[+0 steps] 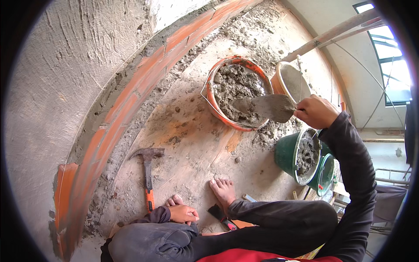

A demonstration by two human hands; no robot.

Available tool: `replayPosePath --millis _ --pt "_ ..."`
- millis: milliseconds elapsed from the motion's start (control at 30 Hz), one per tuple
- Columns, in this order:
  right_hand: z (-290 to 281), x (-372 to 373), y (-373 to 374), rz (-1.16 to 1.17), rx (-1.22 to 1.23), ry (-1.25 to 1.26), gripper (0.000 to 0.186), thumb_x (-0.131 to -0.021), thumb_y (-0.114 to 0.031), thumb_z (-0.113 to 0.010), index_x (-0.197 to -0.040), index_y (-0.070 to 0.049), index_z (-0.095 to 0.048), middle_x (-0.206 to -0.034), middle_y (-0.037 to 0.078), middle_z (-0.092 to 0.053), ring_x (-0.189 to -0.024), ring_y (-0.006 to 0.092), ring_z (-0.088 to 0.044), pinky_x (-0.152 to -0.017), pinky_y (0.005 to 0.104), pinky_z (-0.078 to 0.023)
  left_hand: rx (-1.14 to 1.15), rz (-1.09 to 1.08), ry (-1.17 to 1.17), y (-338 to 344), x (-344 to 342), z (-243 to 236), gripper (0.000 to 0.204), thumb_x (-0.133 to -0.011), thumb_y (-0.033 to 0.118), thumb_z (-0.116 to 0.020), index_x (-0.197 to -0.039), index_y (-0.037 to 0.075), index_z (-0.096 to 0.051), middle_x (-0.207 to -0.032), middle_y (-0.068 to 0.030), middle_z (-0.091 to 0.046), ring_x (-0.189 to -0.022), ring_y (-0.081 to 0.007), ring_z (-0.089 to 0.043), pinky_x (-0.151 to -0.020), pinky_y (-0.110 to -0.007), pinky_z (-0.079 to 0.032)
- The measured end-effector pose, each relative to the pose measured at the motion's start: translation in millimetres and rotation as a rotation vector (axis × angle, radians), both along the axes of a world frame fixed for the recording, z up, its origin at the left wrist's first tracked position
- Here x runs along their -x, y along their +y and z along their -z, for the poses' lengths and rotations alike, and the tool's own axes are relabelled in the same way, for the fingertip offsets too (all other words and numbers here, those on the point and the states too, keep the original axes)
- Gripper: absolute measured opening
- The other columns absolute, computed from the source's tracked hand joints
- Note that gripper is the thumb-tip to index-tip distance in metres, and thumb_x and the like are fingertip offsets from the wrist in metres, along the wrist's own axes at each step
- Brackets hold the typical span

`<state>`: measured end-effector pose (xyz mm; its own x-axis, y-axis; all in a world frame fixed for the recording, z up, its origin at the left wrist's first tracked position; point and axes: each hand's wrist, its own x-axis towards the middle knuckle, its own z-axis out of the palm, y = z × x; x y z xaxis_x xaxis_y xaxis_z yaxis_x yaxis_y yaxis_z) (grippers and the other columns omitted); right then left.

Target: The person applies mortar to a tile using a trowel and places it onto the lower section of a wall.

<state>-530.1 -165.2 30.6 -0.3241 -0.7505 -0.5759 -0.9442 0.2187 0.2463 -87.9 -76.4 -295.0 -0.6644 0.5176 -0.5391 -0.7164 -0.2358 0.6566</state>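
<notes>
My right hand (317,112) is closed round the handle of a trowel (274,107) at the right of the orange bucket (212,97). The trowel's blade is coated with grey mortar, and its tip reaches over the bucket into the wet mortar (238,87) that fills it. My left hand (184,214) rests low by my bent leg and foot, its fingers curled together with nothing visible in them. Just above and left of that hand lies a claw hammer (149,177) with an orange and black grip.
A low curved course of orange bricks (126,102) runs along the rough plastered wall at left. Behind the orange bucket stands another bucket (286,81). At right are a green bucket of mortar (288,153) and a second green bucket (327,172). A dark-bladed tool (221,217) lies between my feet.
</notes>
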Motion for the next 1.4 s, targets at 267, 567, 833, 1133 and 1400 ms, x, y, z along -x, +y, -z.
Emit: replayPosePath --millis 267,567,833,1133,1400 --pt "43.3 15.0 11.5 0.068 0.043 -0.387 0.035 -0.093 -0.027 -0.057 -0.080 0.003 -0.066 -0.068 0.018 -0.061 -0.062 0.0317 -0.058 -0.064 0.0426 -0.047 -0.072 -0.038 -0.084 -5.3 -0.7 0.4 0.042 -0.098 0.037 -0.058 -0.124 0.004 -0.057 -0.083 -0.0018 -0.067 -0.067 -0.0074 -0.059 -0.060 -0.021 -0.048" --pt "50.2 10.7 26.4 0.380 0.122 -0.611 0.037 -0.096 -0.024 -0.052 -0.067 -0.002 -0.056 -0.050 0.000 -0.050 -0.045 0.0092 -0.050 -0.044 0.0278 -0.039 0.000 -0.088 -0.089 2.3 -3.6 4.4 0.040 -0.100 0.036 -0.054 -0.125 0.004 -0.056 -0.081 -0.0046 -0.069 -0.064 -0.0093 -0.062 -0.058 -0.022 -0.050" --pt "55.9 -43.9 73.9 0.879 0.417 -1.092 0.015 -0.084 -0.018 -0.054 -0.079 -0.003 -0.057 -0.061 0.001 -0.051 -0.053 0.0094 -0.048 -0.049 0.0264 -0.039 0.660 -0.429 0.202 2.6 -6.0 -34.7 0.025 -0.089 0.029 -0.062 -0.108 0.012 -0.062 -0.073 -0.0049 -0.069 -0.066 -0.0205 -0.067 -0.066 -0.039 -0.050" --pt "101.1 -180.3 32.0 0.866 0.641 -1.721 0.026 -0.092 -0.008 -0.045 -0.115 0.001 -0.053 -0.086 0.007 -0.059 -0.066 0.0120 -0.058 -0.060 0.0280 -0.052 1.323 -0.690 0.381 24.8 1.1 -51.5 0.016 -0.073 0.028 -0.071 -0.085 0.017 -0.066 -0.073 -0.0022 -0.068 -0.065 -0.0246 -0.064 -0.071 -0.040 -0.046" --pt "153.3 -312.8 -11.7 1.023 1.419 -1.718 0.030 -0.095 -0.007 -0.055 -0.124 -0.005 -0.047 -0.087 0.005 -0.056 -0.071 0.0133 -0.057 -0.061 0.0277 -0.050 1.280 -0.632 0.428 13.5 -1.9 -58.9 0.019 -0.076 0.026 -0.067 -0.090 0.013 -0.064 -0.083 -0.0058 -0.069 -0.074 -0.0278 -0.068 -0.072 -0.043 -0.051"
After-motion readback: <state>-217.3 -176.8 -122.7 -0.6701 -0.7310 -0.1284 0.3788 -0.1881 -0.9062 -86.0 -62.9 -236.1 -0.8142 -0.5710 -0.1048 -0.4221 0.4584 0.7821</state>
